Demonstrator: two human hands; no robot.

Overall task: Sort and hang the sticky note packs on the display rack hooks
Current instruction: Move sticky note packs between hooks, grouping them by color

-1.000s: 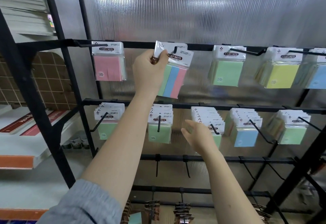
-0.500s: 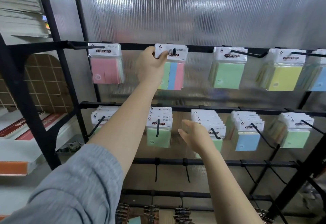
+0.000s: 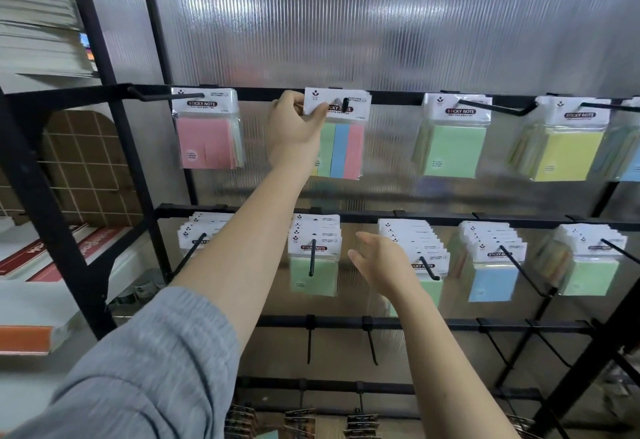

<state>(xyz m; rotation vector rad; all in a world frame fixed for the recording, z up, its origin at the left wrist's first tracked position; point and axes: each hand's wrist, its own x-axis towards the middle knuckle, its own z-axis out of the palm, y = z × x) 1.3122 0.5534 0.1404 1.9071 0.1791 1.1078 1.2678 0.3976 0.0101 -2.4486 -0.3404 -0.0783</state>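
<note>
Polycarbonate sheeting point(image 3: 381, 30), ribbed and translucent, backs the black metal display rack point(image 3: 433, 217); take the rack's top rail as your landmark. Just below that rail, second hook from its left end, hangs the multicolour sticky note pack point(image 3: 341, 141), a flat cellophane sleeve with green, blue and pink strips under a white card header. Your left hand point(image 3: 294, 130) pinches that header's left corner between thumb and curled fingers, and the black hook point(image 3: 344, 106) already pokes through the punched hole.

To finish well, I judge you should slide the header straight back along the hook toward the rail, keeping the card flat so the hole does not tear, then let go only once the pack hangs square. Glossy film will likely be slippery, so grip the stiff card, not the sleeve.

Your right hand point(image 3: 384, 265) hovers a row below the rail, fingers relaxed and holding nothing, just beside a thick stack of green packs point(image 3: 419, 258) on an angled peg. Left of your pack, under the same rail, hangs a pink pack point(image 3: 207, 137).
</note>
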